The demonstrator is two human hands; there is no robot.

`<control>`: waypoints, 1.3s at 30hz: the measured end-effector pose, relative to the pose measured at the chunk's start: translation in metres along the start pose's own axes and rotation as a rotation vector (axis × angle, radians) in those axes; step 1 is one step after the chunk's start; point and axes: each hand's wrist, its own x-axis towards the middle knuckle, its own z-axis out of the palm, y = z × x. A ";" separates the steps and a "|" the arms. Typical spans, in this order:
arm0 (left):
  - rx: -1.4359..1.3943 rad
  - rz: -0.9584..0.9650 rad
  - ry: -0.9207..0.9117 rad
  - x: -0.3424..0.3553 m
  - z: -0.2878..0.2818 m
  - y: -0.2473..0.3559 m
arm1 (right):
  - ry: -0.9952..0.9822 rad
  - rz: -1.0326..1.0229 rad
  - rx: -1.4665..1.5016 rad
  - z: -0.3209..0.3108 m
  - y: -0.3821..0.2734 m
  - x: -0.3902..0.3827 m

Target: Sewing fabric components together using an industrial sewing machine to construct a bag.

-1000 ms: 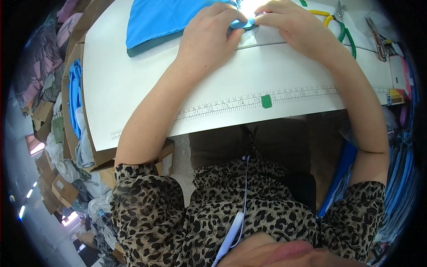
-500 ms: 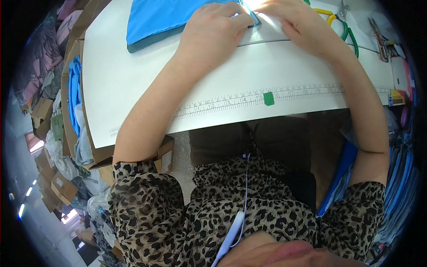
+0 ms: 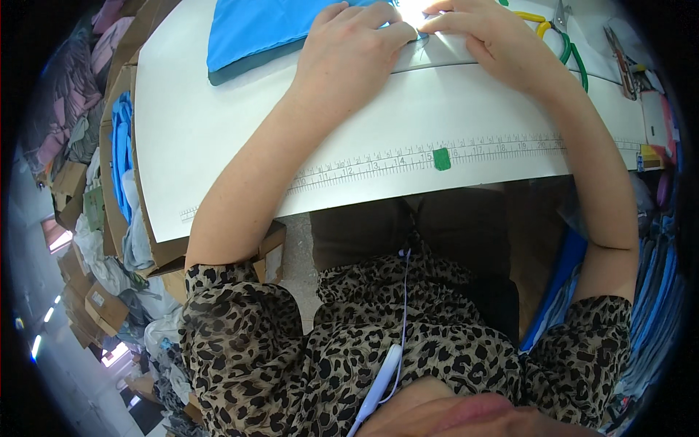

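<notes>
A bright blue fabric piece [image 3: 258,33] with a darker underside lies at the top of the white table. My left hand [image 3: 353,54] rests over its right end, fingers curled and pressing on the cloth. To the right, my right hand [image 3: 502,44] reaches in, its fingers drawn together close to the left fingertips. Strong glare from a lamp falls between both hands and washes out what the right fingers hold.
A printed ruler scale [image 3: 375,166] with a green tape mark [image 3: 442,159] runs along the front of the table [image 3: 218,160]. Scissors with yellow and green handles [image 3: 564,47] and metal snips [image 3: 620,65] lie at right. Cardboard boxes [image 3: 105,306] stand left, stacked blue fabric [image 3: 648,291] lower right.
My right fingers have shifted and spread slightly near the glare. The blue edge that showed between the hands is now mostly out of sight. My left hand has hardly moved.
</notes>
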 end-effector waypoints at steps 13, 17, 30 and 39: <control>0.163 0.008 0.050 -0.010 0.010 0.004 | 0.256 -0.216 -0.204 0.029 0.013 -0.013; 0.157 -0.031 -0.009 -0.010 0.004 0.000 | 0.295 -0.215 -0.225 0.032 0.010 -0.009; 0.097 -0.048 0.048 -0.013 0.011 -0.004 | 0.277 -0.113 -0.380 0.037 0.020 -0.002; 0.033 -0.213 -0.171 0.010 -0.004 -0.013 | 0.119 0.131 -0.150 0.010 -0.014 0.005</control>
